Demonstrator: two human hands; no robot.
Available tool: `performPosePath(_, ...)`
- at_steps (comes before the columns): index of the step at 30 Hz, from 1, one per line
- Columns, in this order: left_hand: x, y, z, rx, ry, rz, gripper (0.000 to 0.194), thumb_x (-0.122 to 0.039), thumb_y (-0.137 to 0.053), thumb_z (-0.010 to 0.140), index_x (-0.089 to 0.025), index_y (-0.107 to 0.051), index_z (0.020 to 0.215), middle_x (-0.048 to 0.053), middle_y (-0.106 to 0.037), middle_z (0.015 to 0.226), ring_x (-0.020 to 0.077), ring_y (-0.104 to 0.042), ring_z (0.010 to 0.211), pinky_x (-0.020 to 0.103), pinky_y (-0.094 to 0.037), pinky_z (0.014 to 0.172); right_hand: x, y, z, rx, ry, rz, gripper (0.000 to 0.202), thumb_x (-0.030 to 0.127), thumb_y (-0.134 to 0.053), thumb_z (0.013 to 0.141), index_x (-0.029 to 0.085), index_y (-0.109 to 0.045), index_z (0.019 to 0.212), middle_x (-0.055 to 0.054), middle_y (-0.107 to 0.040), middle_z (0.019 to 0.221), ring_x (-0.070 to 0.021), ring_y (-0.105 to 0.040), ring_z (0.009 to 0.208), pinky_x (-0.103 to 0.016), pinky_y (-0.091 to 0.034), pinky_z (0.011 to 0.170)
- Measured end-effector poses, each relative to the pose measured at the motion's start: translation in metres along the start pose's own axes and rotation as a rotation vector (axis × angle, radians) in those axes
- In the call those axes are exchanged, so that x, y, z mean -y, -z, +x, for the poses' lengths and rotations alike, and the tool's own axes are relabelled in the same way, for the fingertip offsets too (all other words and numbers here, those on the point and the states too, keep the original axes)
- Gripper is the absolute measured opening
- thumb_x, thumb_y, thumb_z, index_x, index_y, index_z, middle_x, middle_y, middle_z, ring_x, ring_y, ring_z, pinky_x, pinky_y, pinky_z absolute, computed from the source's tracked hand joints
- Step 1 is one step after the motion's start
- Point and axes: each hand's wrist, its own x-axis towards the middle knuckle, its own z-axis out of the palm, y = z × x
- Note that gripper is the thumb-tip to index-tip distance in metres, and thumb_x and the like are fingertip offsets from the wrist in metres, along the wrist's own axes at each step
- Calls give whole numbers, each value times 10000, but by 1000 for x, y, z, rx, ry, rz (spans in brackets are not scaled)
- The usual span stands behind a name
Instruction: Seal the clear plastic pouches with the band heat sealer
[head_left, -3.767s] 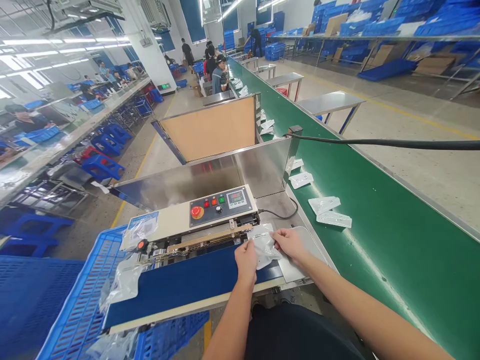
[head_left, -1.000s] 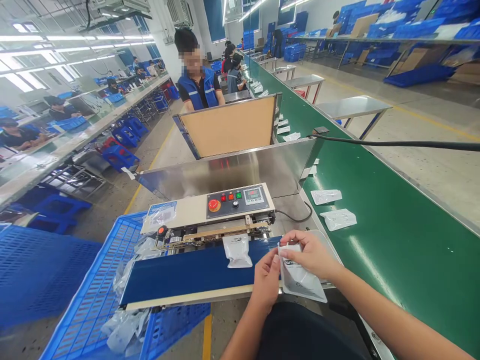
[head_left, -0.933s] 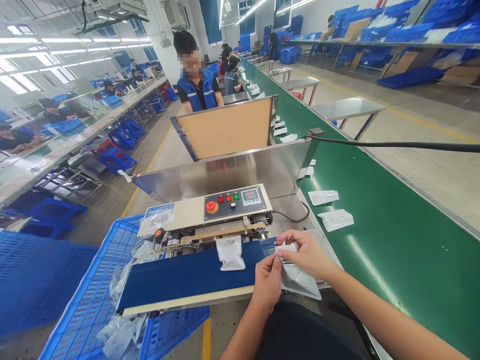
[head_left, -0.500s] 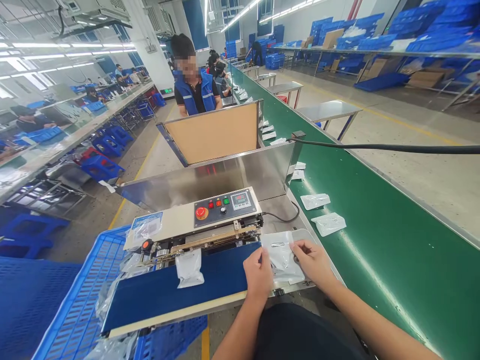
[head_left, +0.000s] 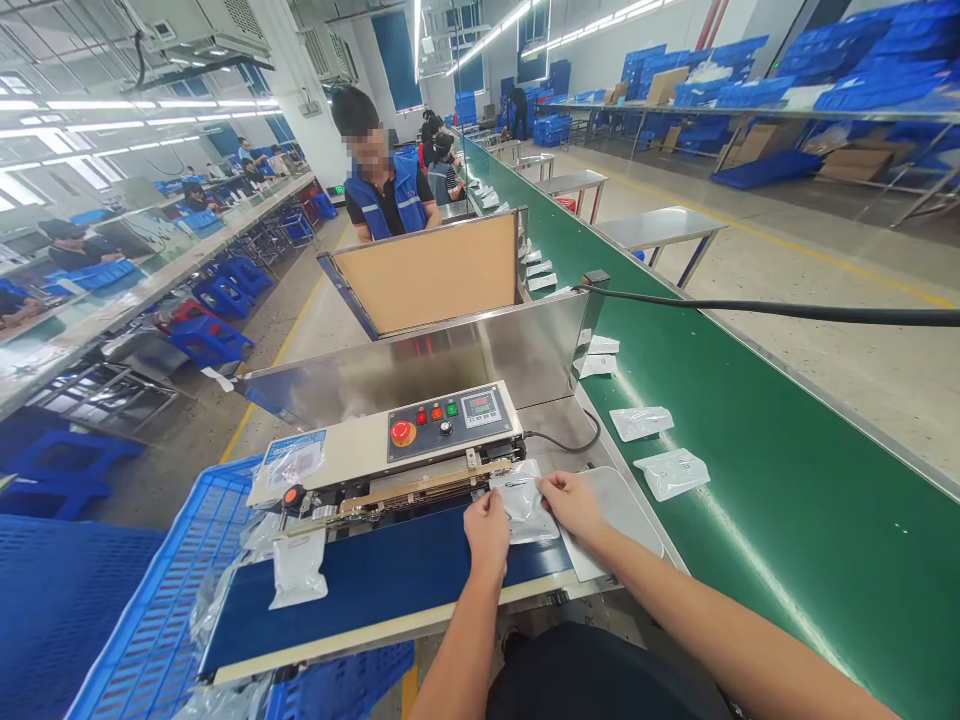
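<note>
Both of my hands pinch a white plastic pouch by its upper sides, with its top edge at the intake end of a band sealing machine. My left hand closes on the pouch's left edge, above the blue belt. On the right edge, my right hand is closed too, over the metal plate. Another filled pouch hangs from the sealing band at the machine's left end, its body lying on the blue belt.
Alongside on the right runs a green conveyor carrying several white pouches. A blue crate with bagged items stands at the machine's left end. A black cable crosses the conveyor. A person in a blue vest stands behind the metal panel.
My hands have moved left with the pouch, from the metal plate to the sealer's intake. The other pouch has travelled left along the belt. Pouches on the green conveyor have shifted toward me.
</note>
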Motion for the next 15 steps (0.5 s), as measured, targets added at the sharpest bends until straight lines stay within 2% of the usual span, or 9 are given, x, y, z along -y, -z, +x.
performPosePath(2,2,14,4,-38,12,-1,538,-681,-736,761,-177,-643,596,-35,-453,521,142,-417,554,263,-323,535,3,-16,-3,71,-22,14,311,503,-695,823,213,-680,713,-12,-665,577,-161,-587,535,-268,-438,532)
performPosePath(4,3,29,8,-72,20,-7,516,-665,-733,772,-156,-723,686,6,-593,595,183,-535,616,278,-403,580,6,-27,-7,146,-60,77,333,537,-713,835,206,-715,793,-20,-686,610,-176,-632,572,-271,-487,552)
performPosePath(6,3,47,8,-134,20,16,454,-596,-744,789,-149,-797,845,65,-747,787,251,-672,784,311,-504,697,9,-21,-7,163,-67,133,402,598,-712,847,197,-733,869,-37,-701,652,-203,-668,626,-295,-531,588)
performPosePath(7,2,56,6,-183,14,44,428,-554,-756,793,-156,-816,938,95,-794,922,286,-713,900,336,-538,776,9,-10,-5,125,-39,141,447,635,-694,860,194,-741,910,-50,-712,689,-220,-683,663,-312,-548,619)
performPosePath(9,1,76,-3,-302,-26,121,445,-502,-764,812,-181,-812,1117,144,-796,1186,327,-726,1101,379,-560,915,4,30,9,-67,55,94,535,690,-635,894,183,-754,1016,-90,-748,826,-258,-710,782,-356,-572,724)
performPosePath(10,1,86,-10,-363,-57,152,481,-505,-752,833,-189,-793,1193,160,-768,1282,333,-717,1166,393,-562,960,-2,57,20,-214,99,45,572,697,-606,913,177,-753,1099,-119,-764,946,-279,-718,873,-381,-573,807)
performPosePath(12,2,104,-27,-463,-121,180,556,-546,-707,879,-190,-747,1305,175,-717,1389,333,-698,1236,406,-566,1010,-24,118,46,-547,68,-119,651,660,-619,905,139,-703,1285,-212,-718,1234,-340,-688,1097,-452,-532,978)
performPosePath(13,3,111,-37,-499,-141,177,587,-572,-685,896,-188,-728,1337,174,-706,1406,329,-698,1242,412,-569,1026,-39,149,60,-678,-21,-203,726,621,-655,884,112,-635,1401,-273,-648,1366,-379,-646,1205,-494,-503,1029)
performPosePath(15,6,123,-54,-548,-139,157,626,-618,-666,902,-184,-716,1351,164,-721,1373,321,-726,1182,434,-579,1038,-75,200,83,-911,-345,-287,869,592,-718,834,45,-541,1485,-402,-530,1454,-469,-551,1336,-587,-474,1041)
